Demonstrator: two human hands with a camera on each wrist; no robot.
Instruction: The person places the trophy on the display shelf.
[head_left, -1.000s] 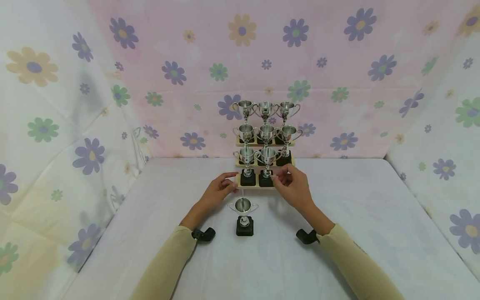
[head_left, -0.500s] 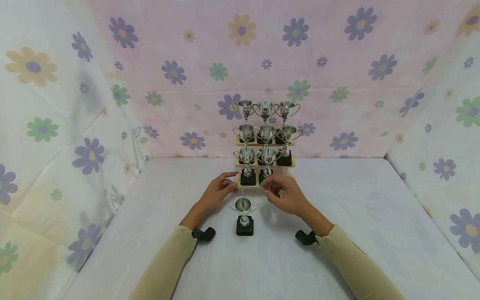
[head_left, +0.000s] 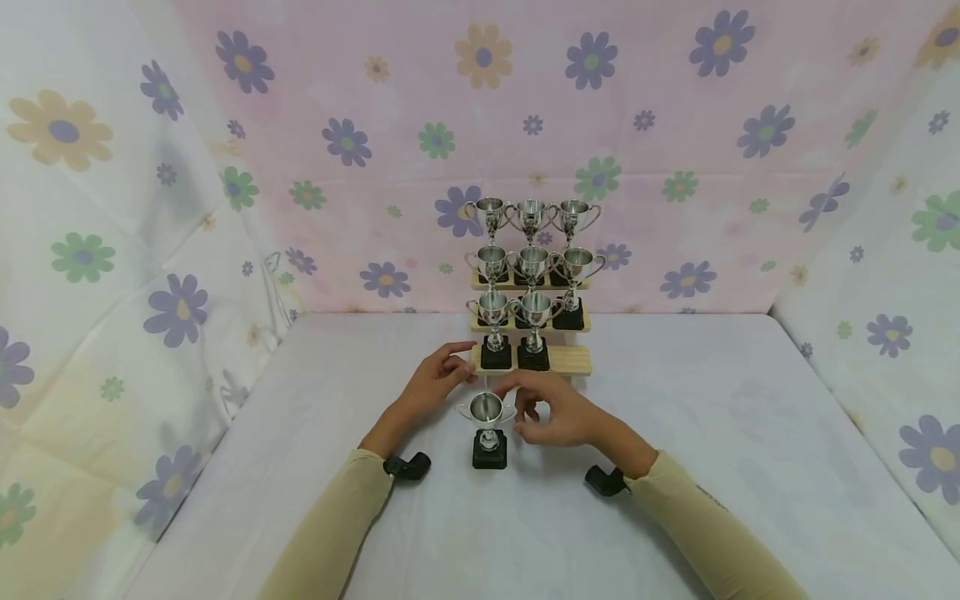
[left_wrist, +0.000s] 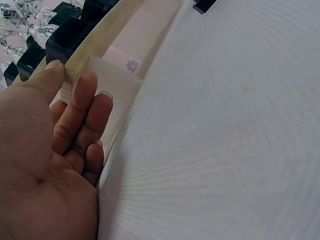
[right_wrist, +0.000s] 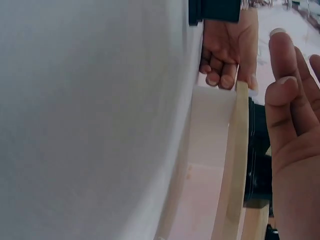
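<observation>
Silver trophy at six o'clock: right hand has dropped from the wooden stand, grip loose, empty; left hand steadies the stand's corner.

One small silver trophy on a black square base. It stands upright on the white table, just before the wooden stand.

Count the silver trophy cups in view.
9: three on the top step of the wooden stepped stand, three on the middle, two on the bottom, and one silver trophy cup on the table by the right hand.
</observation>
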